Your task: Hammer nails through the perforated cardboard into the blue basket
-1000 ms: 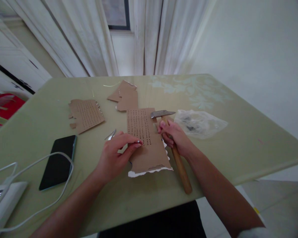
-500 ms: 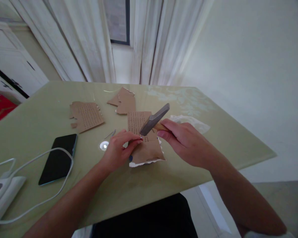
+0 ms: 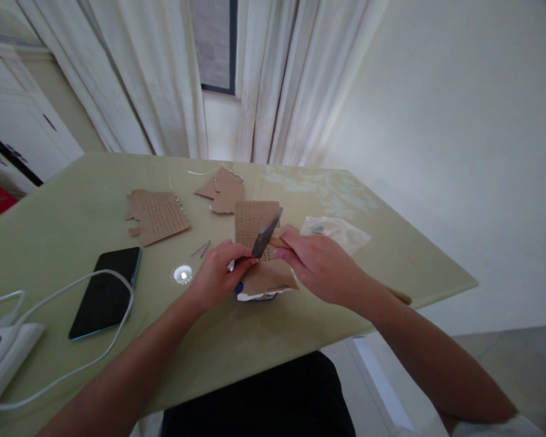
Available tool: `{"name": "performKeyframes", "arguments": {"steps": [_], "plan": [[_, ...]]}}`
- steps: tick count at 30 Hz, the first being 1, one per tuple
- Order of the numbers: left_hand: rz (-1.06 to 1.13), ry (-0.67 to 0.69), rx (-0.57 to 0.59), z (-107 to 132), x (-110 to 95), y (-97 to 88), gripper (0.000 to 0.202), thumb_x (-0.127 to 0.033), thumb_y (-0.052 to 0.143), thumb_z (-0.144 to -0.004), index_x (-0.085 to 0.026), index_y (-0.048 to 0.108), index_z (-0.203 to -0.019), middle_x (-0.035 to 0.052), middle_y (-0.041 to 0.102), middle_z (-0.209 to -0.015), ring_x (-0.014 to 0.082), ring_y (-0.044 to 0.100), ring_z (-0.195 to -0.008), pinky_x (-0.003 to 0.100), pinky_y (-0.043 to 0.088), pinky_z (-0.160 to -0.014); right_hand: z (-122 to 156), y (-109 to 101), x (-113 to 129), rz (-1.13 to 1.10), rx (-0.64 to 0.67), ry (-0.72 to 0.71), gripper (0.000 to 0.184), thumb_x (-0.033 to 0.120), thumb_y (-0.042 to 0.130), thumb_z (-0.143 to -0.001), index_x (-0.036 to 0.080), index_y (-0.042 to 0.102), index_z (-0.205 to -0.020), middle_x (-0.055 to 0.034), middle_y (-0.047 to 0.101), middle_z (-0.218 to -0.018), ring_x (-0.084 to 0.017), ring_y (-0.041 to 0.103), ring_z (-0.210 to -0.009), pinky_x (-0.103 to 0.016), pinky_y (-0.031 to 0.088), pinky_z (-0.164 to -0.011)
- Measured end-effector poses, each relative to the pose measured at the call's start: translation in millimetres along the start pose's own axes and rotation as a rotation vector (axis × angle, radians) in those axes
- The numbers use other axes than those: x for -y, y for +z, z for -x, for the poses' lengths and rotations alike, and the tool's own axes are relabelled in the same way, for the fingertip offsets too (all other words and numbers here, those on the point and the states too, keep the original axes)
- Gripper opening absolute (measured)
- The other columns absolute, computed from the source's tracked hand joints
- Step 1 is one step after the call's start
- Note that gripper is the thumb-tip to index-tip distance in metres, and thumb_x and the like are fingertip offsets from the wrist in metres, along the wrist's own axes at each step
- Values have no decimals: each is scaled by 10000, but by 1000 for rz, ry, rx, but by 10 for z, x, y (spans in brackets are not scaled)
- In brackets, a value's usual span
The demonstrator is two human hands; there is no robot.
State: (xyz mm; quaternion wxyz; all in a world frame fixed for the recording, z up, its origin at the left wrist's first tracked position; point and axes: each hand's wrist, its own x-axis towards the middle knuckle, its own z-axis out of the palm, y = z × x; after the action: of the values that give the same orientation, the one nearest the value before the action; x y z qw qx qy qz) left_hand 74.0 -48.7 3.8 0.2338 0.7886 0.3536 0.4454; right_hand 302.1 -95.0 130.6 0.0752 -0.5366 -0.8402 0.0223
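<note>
A hammer [image 3: 267,233] with a dark metal head and wooden handle is gripped in my right hand [image 3: 321,262]. Its head is low, right at the fingertips of my left hand [image 3: 217,272]. Thumb and forefinger of that left hand pinch what looks like a small nail, mostly hidden by the fingers and the hammer head. Beneath lies a piece of brown cardboard [image 3: 257,215] covered with rows of punched holes, its near edge torn and white. The handle's end shows beyond my right forearm. A few loose nails [image 3: 205,249] rest left of my left hand.
Another holed cardboard piece [image 3: 164,217] lies at the left, with torn scraps [image 3: 227,191] behind. A crumpled clear plastic bag [image 3: 337,233] is at the right. A phone [image 3: 107,291], a white cable [image 3: 130,303] and a power strip [image 3: 13,355] occupy the table's left side.
The hammer head has come down and slightly left, onto the left fingertips. My right hand has moved left and a little lower. The left hand keeps its pinch; the view has shifted slightly.
</note>
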Motion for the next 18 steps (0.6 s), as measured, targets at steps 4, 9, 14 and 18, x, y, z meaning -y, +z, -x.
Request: {"name": "performKeyframes", "arguments": {"steps": [4,9,14,18], "plan": [[-14,2,5,-9,3,-11,130,-264,710,-992,-241,826,-938,17,816,-853,181,664,-774,294,530,-751,0,-51,-2,-46,-69,62,252,365,470,-1149,203,609,-1016,-52,705,-823,-231,645,-759,-325,291,-682],[-33,5,18,-18,2,-17,147,-264,695,-994,-233,817,-918,16,802,-827,186,654,-760,298,515,-734,6,-19,7,-21,-42,34,245,345,462,-1148,189,614,-1036,-74,727,-854,-236,650,-764,-329,285,-681],[-56,20,35,-24,-3,-48,146,-273,690,-1007,-240,822,-953,14,828,-886,196,661,-786,310,507,-742,15,55,-20,-64,-57,53,247,359,454,-1150,190,604,-1049,-78,726,-887,-237,650,-778,-328,292,-689],[-74,18,34,-21,-13,-42,145,-283,690,-1016,-239,821,-974,19,833,-912,204,672,-818,319,512,-759,12,40,-53,-170,-108,114,222,339,462,-1139,208,557,-987,-40,674,-819,-225,638,-772,-316,308,-698]]}}
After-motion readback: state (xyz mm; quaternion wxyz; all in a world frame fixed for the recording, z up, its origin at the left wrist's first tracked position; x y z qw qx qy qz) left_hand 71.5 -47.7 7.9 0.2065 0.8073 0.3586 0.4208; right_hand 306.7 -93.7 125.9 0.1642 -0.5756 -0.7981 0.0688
